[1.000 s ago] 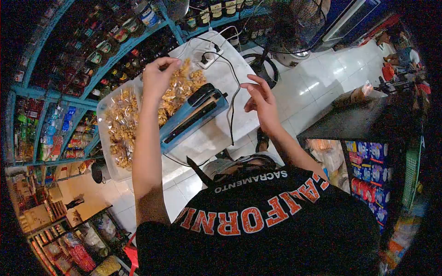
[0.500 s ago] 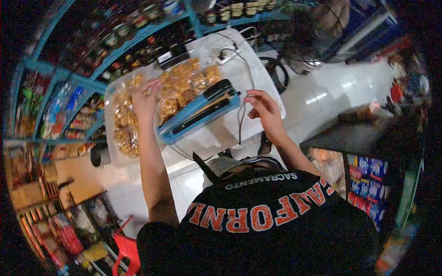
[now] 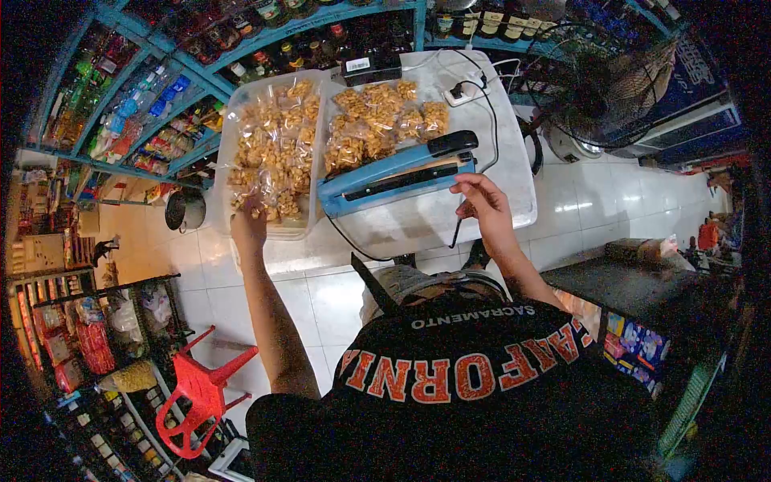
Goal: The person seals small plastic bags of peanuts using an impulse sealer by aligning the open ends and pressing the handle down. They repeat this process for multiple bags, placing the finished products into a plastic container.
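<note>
A translucent plastic tub (image 3: 320, 104) on the left of the white table (image 3: 514, 173) holds several clear bags of golden-brown snacks (image 3: 277, 136). My left hand (image 3: 250, 223) is at the tub's near left part, its fingers closed around the edge of a snack bag. Right of the tub lie more bagged snacks (image 3: 369, 116). In front of them sits a blue sealing device (image 3: 393, 178) with a black handle end. Beside its right end is my right hand (image 3: 488, 205), thumb and fingers curled near each other; whether anything thin is between them cannot be made out.
A black box (image 3: 371, 71) and a white power strip (image 3: 466, 92) with cables are at the table's back. Blue shelves of bottles (image 3: 289, 56) stand behind. A fan (image 3: 590, 84) is at the back right, a red chair (image 3: 197, 390) at the lower left.
My left hand has moved from the tub's right side to its near left part. My right hand stays by the device's right end. The view has shifted and become sharper.
</note>
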Demonstrator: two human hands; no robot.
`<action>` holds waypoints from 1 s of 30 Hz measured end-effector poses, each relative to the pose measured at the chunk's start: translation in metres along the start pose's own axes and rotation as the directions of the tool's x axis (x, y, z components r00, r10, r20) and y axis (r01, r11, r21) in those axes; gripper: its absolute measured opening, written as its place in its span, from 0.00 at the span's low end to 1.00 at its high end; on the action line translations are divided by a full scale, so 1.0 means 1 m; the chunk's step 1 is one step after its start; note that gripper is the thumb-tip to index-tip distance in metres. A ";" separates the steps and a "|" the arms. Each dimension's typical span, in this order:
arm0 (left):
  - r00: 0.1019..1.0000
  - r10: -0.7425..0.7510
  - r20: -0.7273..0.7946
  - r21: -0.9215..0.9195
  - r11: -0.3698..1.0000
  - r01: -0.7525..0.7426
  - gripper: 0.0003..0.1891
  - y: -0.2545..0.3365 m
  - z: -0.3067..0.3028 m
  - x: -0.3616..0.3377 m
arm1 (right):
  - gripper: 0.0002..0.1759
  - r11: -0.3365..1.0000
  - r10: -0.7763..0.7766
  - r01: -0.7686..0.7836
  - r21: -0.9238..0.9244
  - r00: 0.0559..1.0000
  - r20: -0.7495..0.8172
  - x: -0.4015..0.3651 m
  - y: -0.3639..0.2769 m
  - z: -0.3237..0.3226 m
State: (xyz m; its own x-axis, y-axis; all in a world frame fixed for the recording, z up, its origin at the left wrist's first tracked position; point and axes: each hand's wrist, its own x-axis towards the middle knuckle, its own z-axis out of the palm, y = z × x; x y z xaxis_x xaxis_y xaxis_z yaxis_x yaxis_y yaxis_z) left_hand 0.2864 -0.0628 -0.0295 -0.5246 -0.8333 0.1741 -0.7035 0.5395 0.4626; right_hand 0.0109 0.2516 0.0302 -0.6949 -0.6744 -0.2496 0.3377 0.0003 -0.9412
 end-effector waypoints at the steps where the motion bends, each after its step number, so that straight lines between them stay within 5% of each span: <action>1: 0.999 0.034 0.022 0.119 0.992 -0.037 0.15 -0.002 0.004 0.001 | 0.11 1.000 0.000 0.000 -0.007 1.000 0.004 0.000 0.002 0.002; 7: 0.990 -0.127 0.068 0.222 0.969 0.109 0.15 0.022 0.024 0.007 | 0.11 0.999 0.020 -0.020 -0.041 1.000 0.018 -0.003 0.005 0.010; 9: 0.995 -0.037 0.089 0.323 0.946 0.006 0.16 0.015 0.035 0.014 | 0.11 0.999 0.025 -0.024 -0.039 1.000 0.009 -0.004 0.004 0.011; 12: 0.990 0.093 -0.109 0.505 0.863 -0.026 0.19 0.029 0.042 0.021 | 0.11 0.998 0.033 -0.033 -0.047 0.999 -0.008 -0.006 0.003 0.010; 14: 0.994 -0.048 -0.095 0.459 0.884 0.087 0.20 0.041 0.035 0.028 | 0.11 0.998 0.034 -0.035 -0.056 0.999 -0.016 -0.005 0.003 0.010; 18: 0.981 -0.066 -0.183 0.465 0.873 0.146 0.20 0.036 0.026 0.032 | 0.11 0.997 0.041 -0.042 -0.062 0.999 -0.011 -0.004 0.004 0.009; 23: 0.862 -0.199 -0.466 0.347 0.855 0.385 0.17 0.016 -0.013 0.040 | 0.11 0.996 0.031 -0.031 -0.085 0.999 0.004 -0.002 0.004 0.005; 27: 0.846 -0.373 -0.380 0.387 0.767 0.512 0.17 -0.008 -0.033 0.053 | 0.12 0.991 0.041 -0.040 -0.125 0.999 0.005 -0.001 -0.002 0.006; 30: 0.929 -0.291 -0.229 0.229 0.911 0.342 0.17 -0.074 -0.009 0.068 | 0.12 0.990 0.050 -0.049 -0.133 0.999 0.004 0.002 -0.002 0.004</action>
State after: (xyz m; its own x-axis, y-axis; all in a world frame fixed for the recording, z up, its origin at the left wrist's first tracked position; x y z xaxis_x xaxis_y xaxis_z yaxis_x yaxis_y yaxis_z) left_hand 0.3076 -0.1610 -0.0439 -0.1732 -0.9586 0.2259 -0.9304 0.2345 0.2819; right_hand 0.0115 0.2471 0.0326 -0.6744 -0.6767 -0.2953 0.2837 0.1318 -0.9498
